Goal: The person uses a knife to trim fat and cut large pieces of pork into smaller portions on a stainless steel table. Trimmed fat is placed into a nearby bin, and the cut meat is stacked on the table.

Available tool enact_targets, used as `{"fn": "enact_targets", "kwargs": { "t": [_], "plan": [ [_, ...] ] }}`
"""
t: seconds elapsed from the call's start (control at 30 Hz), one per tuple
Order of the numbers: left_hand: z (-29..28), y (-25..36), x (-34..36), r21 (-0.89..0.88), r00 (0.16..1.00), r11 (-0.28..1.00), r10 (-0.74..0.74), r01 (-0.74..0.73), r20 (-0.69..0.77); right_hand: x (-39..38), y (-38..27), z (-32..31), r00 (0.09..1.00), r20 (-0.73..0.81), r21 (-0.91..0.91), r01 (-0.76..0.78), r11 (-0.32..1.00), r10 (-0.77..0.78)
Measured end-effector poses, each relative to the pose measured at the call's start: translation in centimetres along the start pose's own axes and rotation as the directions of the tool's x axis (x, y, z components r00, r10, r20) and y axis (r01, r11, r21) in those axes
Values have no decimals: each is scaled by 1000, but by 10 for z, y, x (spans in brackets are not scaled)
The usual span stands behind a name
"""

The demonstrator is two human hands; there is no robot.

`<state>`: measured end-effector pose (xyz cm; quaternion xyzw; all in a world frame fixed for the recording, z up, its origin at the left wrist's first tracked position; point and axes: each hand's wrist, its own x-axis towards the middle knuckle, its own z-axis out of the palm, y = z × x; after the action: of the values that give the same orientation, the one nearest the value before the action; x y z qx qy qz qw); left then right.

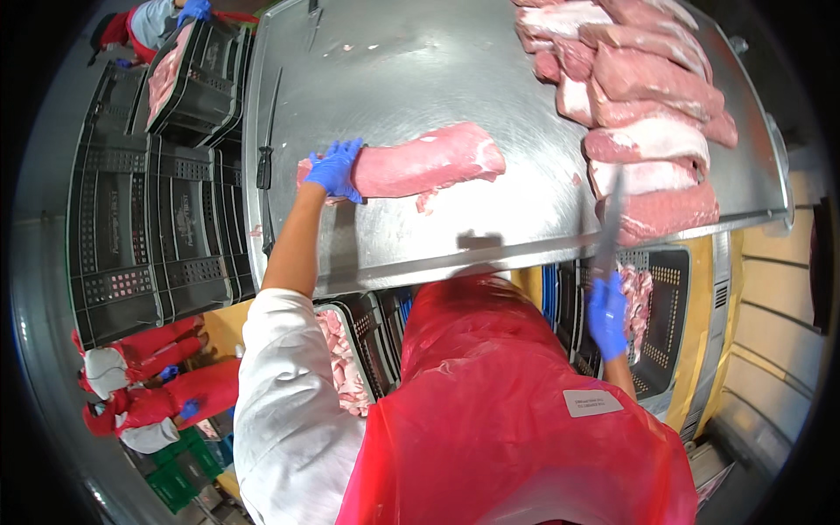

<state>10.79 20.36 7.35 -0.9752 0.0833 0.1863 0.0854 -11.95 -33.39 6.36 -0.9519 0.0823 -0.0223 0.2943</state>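
A long pink pork loin (429, 164) lies crosswise on the steel table (394, 79), with a small scrap of trimming at its near edge. My left hand (334, 169), in a blue glove, grips the loin's left end from above, fingers spread over it. Past the table's front edge on the right, my blue-gloved right hand (607, 319) is closed round a knife. The knife blade (610, 223) points away from me and is smeared by motion; its handle is mostly hidden by the hand. Beyond the blade, several pork loins (652, 140) are piled at the table's right side.
Another knife (264, 166) with a black handle lies along the table's left edge. Below the front edge stand crates of meat pieces, one left (354, 315) and one right (669, 302). Stacked black crates (122, 219) stand left. People in red (157, 350) are at lower left, another at upper left.
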Motion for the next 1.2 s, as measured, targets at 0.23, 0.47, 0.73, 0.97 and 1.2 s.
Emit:
{"fn": "enact_targets", "kwargs": {
  "t": [0.23,0.47,0.73,0.97,1.2],
  "plan": [
    [65,-23,-15,-204,992,976,57,-79,-113,22,-194,107,780,612,16,155,988,-132],
    [67,16,-59,-345,963,922,-233,175,-134,116,-295,267,760,609,55,245,968,-227],
    [76,-27,-61,-207,793,978,-121,-8,-598,51,-249,227,659,721,39,267,963,-213],
    [-91,-113,-154,-590,519,807,-498,-14,-694,39,-209,166,734,566,118,379,918,-376],
    [-301,-269,-357,-553,128,831,-555,53,-822,101,-198,165,915,371,501,-52,864,-160]
  ]
}}
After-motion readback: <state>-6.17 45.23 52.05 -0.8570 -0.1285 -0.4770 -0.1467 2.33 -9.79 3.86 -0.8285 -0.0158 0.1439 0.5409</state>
